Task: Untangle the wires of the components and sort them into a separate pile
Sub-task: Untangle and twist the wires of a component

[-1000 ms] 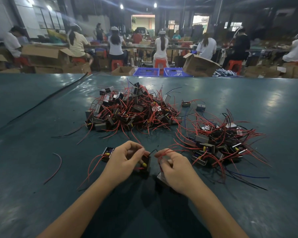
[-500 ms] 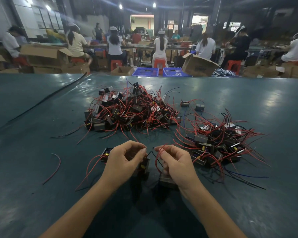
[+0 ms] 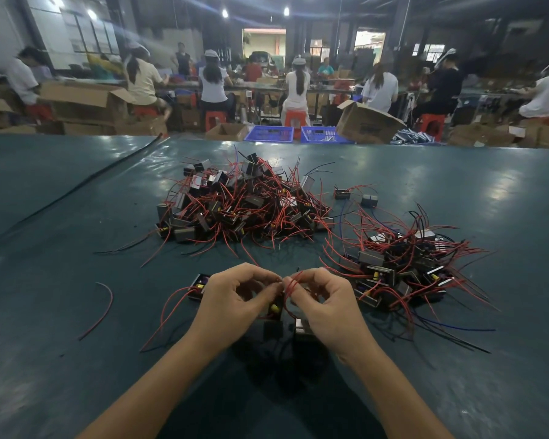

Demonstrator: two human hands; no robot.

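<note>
The dark green bench (image 3: 76,359) fills most of the room's near side. Beyond its far edge are cardboard boxes (image 3: 366,126) and two blue baskets (image 3: 270,133). Mid-bench sits the big heap (image 3: 244,204) of black block components, knotted with red wires. To its right and nearer, apart from it, lies the smaller pile (image 3: 403,264), its leads fanning outward. In front of both, the left hand (image 3: 232,302) and right hand (image 3: 327,302) meet fingertip to fingertip. Each grip is closed, thumb and forefinger pinching a looped red wire (image 3: 286,291) between them. Just below the hands a pair of dark components (image 3: 274,331) sits on the bench, partly hidden by the fingers. One component (image 3: 198,286) lies beside the left hand, its red leads trailing toward the near edge. Further left lies a loose red wire (image 3: 103,307), curved. Two stray components (image 3: 342,194) rest between the heaps, toward the back.
</note>
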